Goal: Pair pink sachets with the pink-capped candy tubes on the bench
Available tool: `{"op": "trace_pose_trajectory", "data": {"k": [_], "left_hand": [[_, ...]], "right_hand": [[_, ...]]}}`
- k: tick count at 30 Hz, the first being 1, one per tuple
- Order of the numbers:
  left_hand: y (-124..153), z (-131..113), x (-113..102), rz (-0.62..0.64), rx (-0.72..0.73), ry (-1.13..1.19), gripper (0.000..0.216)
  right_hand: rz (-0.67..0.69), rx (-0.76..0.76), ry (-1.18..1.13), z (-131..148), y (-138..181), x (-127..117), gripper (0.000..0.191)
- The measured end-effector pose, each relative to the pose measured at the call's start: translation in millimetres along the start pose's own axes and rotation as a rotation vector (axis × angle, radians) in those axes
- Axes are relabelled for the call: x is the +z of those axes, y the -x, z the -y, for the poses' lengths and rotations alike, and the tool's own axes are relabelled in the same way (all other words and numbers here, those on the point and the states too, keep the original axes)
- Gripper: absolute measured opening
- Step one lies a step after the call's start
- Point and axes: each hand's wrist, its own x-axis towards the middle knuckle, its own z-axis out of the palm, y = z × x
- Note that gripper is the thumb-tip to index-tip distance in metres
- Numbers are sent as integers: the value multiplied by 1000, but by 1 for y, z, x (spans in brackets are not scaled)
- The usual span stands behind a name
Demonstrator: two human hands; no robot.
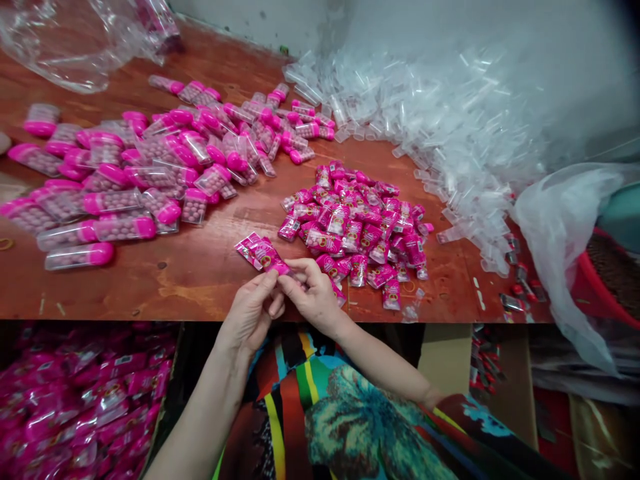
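Observation:
Both hands meet at the front edge of a brown wooden table. My left hand and my right hand each pinch the near end of a small stack of pink printed sachets, which fans out to the upper left. Just right of the hands lies a heap of the same pink sachets. Clear tubes with pink caps, filled with small pink balls, are spread over the left half of the table.
A large pile of empty clear plastic tubes covers the back right. A clear plastic bag lies at the back left. A red basin under thin plastic stands at the right. A box of pink packs sits below the table, left.

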Motion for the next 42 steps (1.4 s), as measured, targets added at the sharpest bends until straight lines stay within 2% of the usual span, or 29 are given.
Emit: {"op": "trace_pose_trajectory", "data": {"k": [2, 4, 7, 10, 14, 20, 25, 27, 31, 33, 37, 42], "left_hand": [[0, -3, 1, -17, 19, -11, 50], [0, -7, 1, -43, 57, -22, 51], [-1, -9, 0, -62, 81, -51, 56], [-3, -5, -2, -54, 48, -74, 59], [-5, 0, -5, -38, 26, -54, 56], [-11, -3, -7, -59, -11, 28, 55], [-10, 6, -3, -64, 3, 24, 59], [-7, 8, -2, -46, 6, -1, 64], [-5, 4, -6, -28, -15, -48, 64], [-6, 0, -9, -53, -37, -28, 60], [-10, -4, -10, -96, -48, 46, 57], [-13, 1, -8, -67, -70, 89, 66]], "right_hand": [[33, 85, -147, -3, -1, 1, 56], [137, 161, -237, -4, 2, 0, 69], [255, 162, -231, -4, 9, -2, 81], [245, 165, -253, -5, 13, 1, 84], [227, 221, -284, -4, 10, 3, 99], [288, 212, -203, 0, 6, -8, 90], [136, 86, -14, -8, 12, -4, 76], [144, 103, -47, -7, 13, -3, 82], [304, 273, -283, 1, 10, -7, 100], [343, 301, -303, 4, 8, -9, 104], [306, 192, -145, 3, 12, -9, 100], [193, 53, 166, 3, 19, -7, 85]]}}
